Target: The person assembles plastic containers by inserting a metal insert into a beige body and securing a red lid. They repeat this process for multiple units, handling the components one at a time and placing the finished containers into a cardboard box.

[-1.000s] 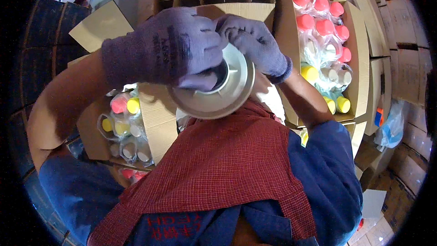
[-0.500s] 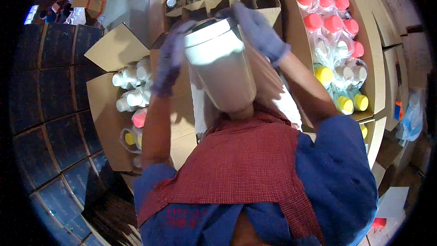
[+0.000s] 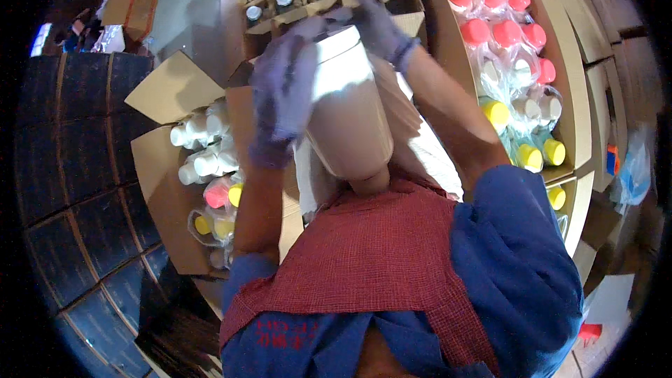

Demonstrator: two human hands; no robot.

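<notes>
In front of my apron stands a large, pale, tapered container [image 3: 350,122], with a white band around its far end and a narrower part towards my body. My left hand [image 3: 283,87], in a purple-grey glove and slightly blurred, is against its left side with fingers curled at the far end. My right hand [image 3: 381,31], gloved alike, is at the far right of the container, fingers stretched towards the divided carton. Its thumb side is close to the white band; whether it touches is unclear.
A divided carton [image 3: 414,22] with white-capped bottles is at the far side. An open carton [image 3: 577,98] on the right holds bottles with red, white and yellow caps. Another carton [image 3: 157,182] of mixed bottles stands left. Dark boxes [image 3: 77,154] are stacked farther left.
My left hand has moved right alongside the container, whose far end has swung right. My right hand has shifted slightly away, its fingers reaching farther out.
</notes>
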